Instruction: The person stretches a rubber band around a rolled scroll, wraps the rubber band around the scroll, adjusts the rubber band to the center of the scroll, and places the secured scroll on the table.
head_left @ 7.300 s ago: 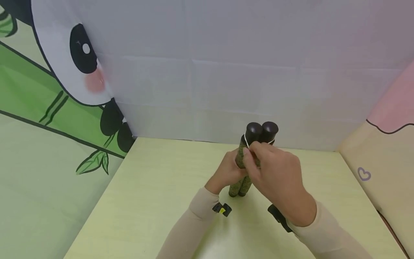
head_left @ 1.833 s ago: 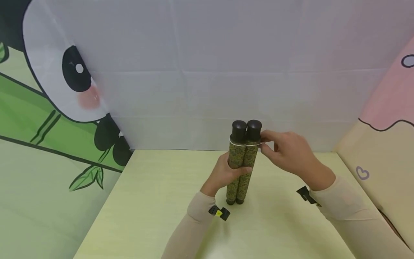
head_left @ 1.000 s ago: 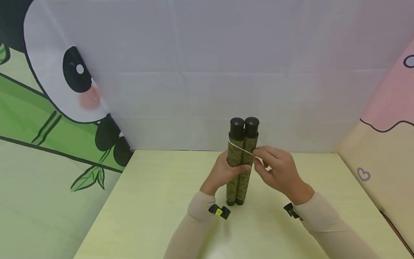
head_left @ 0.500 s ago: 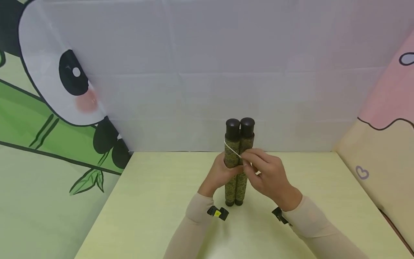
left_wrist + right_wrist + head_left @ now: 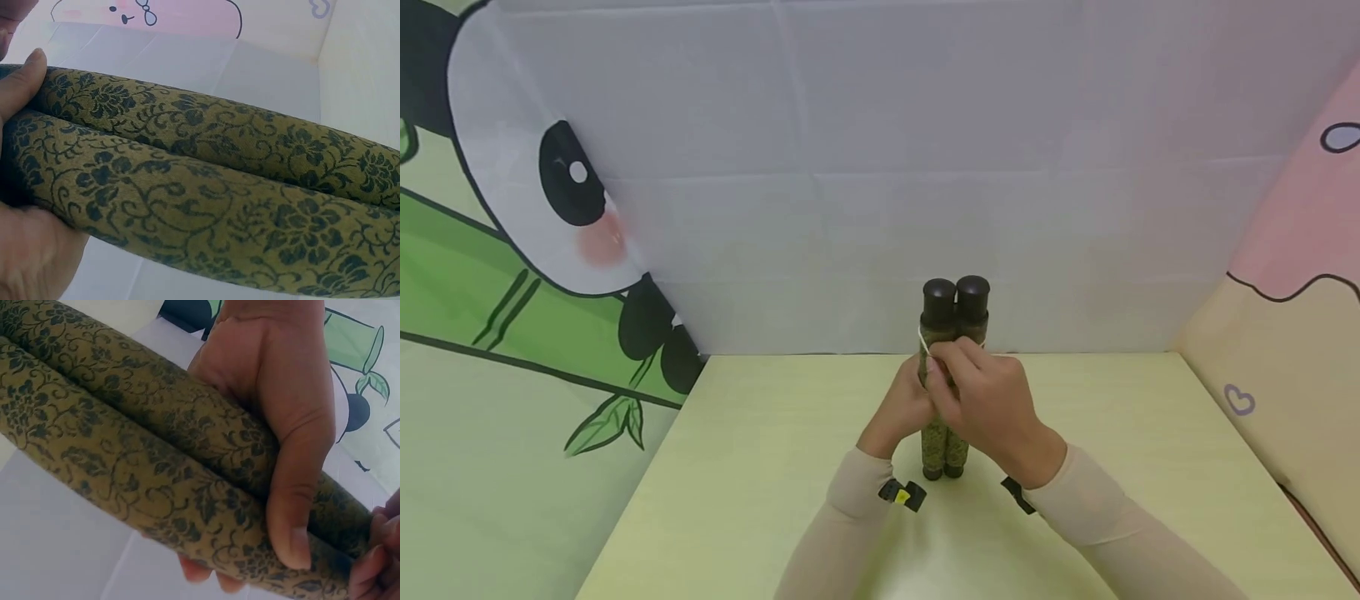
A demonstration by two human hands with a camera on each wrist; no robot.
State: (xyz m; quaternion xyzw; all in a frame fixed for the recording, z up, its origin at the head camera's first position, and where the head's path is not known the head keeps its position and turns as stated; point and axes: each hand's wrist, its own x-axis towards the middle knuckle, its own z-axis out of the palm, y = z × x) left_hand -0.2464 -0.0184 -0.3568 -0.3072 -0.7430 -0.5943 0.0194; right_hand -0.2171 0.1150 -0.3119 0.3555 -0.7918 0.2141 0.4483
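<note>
An olive scroll [image 5: 934, 450], two parallel rolls in dark floral brocade, stands nearly upright in the head view. Black round knobs [image 5: 939, 302] cap its upper ends. My left hand [image 5: 900, 408] grips both rolls about halfway up; in the right wrist view its thumb [image 5: 294, 506] lies across them. In front of the scroll, my right hand [image 5: 988, 400] pinches a thin white cord [image 5: 922, 338] that passes around the rolls below the knobs. The right hand covers much of the cord and the scroll's middle. Brocade [image 5: 187, 187] fills the left wrist view.
The scroll's lower end is over a pale yellow table [image 5: 760, 467]. Behind is a whitish cloth wall [image 5: 880, 208], with printed cartoon side panels at left and right. A small black device [image 5: 902, 495] is worn at the left wrist.
My right hand has drawn the cord from the scroll's right side leftward across its front, and now sits before the rolls. The left hand keeps its grip.
</note>
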